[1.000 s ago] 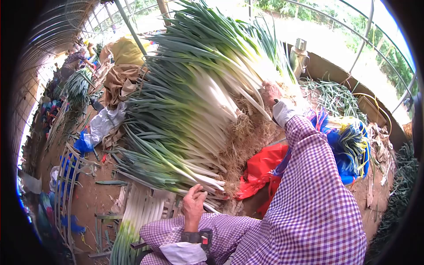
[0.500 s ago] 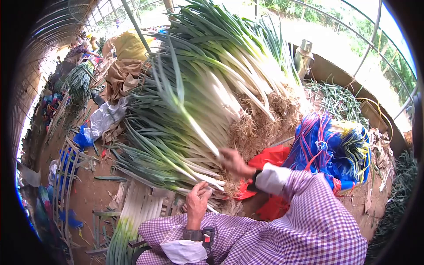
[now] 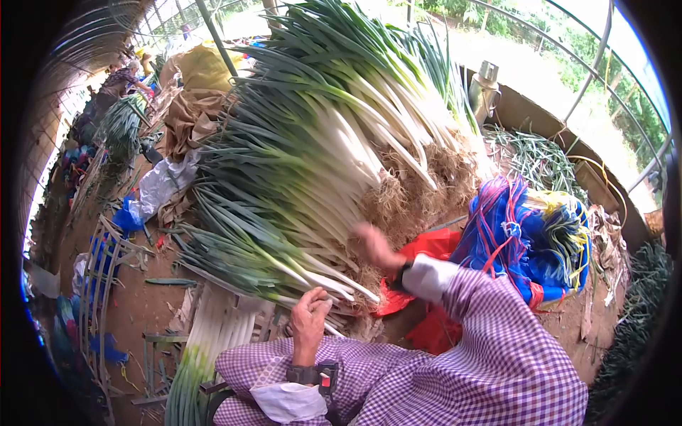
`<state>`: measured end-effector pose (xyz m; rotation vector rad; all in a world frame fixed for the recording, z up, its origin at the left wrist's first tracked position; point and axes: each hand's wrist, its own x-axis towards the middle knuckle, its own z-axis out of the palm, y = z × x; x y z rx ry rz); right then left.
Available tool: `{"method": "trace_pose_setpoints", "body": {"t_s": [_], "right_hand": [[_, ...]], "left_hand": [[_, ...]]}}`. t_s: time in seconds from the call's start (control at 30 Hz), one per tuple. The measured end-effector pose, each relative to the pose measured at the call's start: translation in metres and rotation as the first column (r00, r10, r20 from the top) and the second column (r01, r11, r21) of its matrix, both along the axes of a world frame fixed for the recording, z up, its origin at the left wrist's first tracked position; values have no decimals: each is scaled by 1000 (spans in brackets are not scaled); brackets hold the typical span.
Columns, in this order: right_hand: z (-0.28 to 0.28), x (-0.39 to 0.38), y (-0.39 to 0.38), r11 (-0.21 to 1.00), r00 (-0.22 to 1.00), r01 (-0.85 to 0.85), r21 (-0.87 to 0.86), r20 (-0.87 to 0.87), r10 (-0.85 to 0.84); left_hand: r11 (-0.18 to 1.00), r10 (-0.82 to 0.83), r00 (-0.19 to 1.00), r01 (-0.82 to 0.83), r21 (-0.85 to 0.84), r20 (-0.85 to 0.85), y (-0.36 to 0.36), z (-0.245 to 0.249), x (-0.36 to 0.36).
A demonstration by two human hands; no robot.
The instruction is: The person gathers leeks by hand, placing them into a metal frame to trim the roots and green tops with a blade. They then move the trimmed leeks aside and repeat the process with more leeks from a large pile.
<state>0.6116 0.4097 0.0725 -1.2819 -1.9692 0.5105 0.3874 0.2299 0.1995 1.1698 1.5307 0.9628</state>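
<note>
A large heap of green onions [image 3: 305, 149] fans out in front of me, leaves to the left and roots to the right. My right hand [image 3: 378, 248], smeared by motion, is over the root ends; what it holds, if anything, cannot be made out. My left hand [image 3: 309, 319] is at the heap's near edge, beside the white stalks, fingers curled together; whatever lies between them is too small to name. Peeled-looking white stalks [image 3: 220, 323] lie in a metal frame [image 3: 153, 355] to the left of my left hand.
Blue bundled material with pink ties [image 3: 494, 227] sits at the right, beside red plastic [image 3: 433, 245]. A metal flask [image 3: 484, 89] stands behind. Brown cloth [image 3: 192, 121] and a white bag [image 3: 167, 184] lie left. A person [image 3: 121, 82] is at the far left.
The single onion under my right hand is no longer raised above the heap. My right hand has moved slightly up and stays over the roots. My left hand has barely moved.
</note>
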Motion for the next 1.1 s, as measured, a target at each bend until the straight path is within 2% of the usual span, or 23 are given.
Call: {"method": "trace_pose_setpoints", "body": {"t_s": [0.03, 0.07, 0.1, 0.17, 0.23, 0.33, 0.43, 0.57, 0.63, 0.7, 0.77, 0.8, 0.83, 0.87, 0.9, 0.93, 0.97, 1.0, 1.03, 1.07, 1.1], "right_hand": [[37, 13, 23, 994, 961, 43, -98, -268, -68], [76, 26, 46, 983, 836, 66, -170, -528, -147], [105, 50, 76, 951, 952, 294, 101, 60, -300], [129, 92, 124, 835, 875, 443, 326, 47, -482], [118, 131, 165, 711, 642, 582, 395, 315, -700], [139, 153, 155, 774, 767, 627, -85, 243, -594], [159, 147, 153, 763, 790, 608, -217, 256, -557], [175, 148, 143, 846, 901, 432, -312, 109, -420], [178, 147, 134, 859, 960, 193, -474, -91, -265], [186, 138, 108, 845, 976, 64, -531, -144, -165], [206, 116, 57, 836, 892, -223, -502, -452, -33], [208, 100, 31, 826, 838, -266, -496, -542, -56], [199, 86, 12, 824, 799, -338, -455, -602, -5], [192, 73, -11, 766, 801, -337, -548, -595, -73], [181, 54, -39, 766, 767, -312, -562, -625, -145], [155, 44, -64, 837, 806, -339, -429, -592, 23], [151, 28, -105, 762, 762, -385, -521, -645, -56], [119, 16, -134, 797, 787, -403, -449, -615, 52], [139, 4, -172, 557, 698, -518, -649, -697, -164], [126, 0, -199, 479, 713, -596, -644, -699, -52], [120, -6, -225, 608, 769, -554, -568, -629, 113]], "left_hand": [[1000, -10, 1000, 10, 1, -8, -1, 1, 0], [1000, -21, 1000, 21, 5, -16, 0, 2, 1], [1000, -19, 1000, 19, 9, -6, 1, 0, 1], [1000, -11, 1000, 11, 18, 14, 2, -3, 1], [1000, -15, 1000, 15, 13, 11, 5, 1, 4], [1000, -27, 1000, 27, -3, 7, 6, 4, 7], [1000, -29, 999, 29, -4, 15, 8, 2, 8], [999, -34, 999, 34, 7, 13, 8, 1, 10], [999, -42, 999, 42, 19, 2, 12, 1, 11], [998, -52, 999, 52, 27, -2, 14, -3, 11], [998, -51, 997, 48, 46, 52, 14, 1, 16], [997, -53, 996, 48, 57, 77, 16, 3, 17], [999, -35, 989, 30, 36, 141, 18, 3, 17], [1000, -18, 979, 15, 13, 205, 20, 2, 18], [1000, 0, 963, 3, -11, 268, 22, 2, 20], [998, 32, 923, -7, -67, 384, 23, 10, 25], [996, 53, 876, -11, -91, 479, 25, 13, 27], [993, 77, 820, -12, -118, 567, 25, 14, 28], [989, 105, 754, -13, -144, 648, 27, 17, 30], [993, 77, 701, 11, -118, 709, 27, 22, 35], [991, 33, 627, 81, -108, 778, 29, 21, 34]]}}
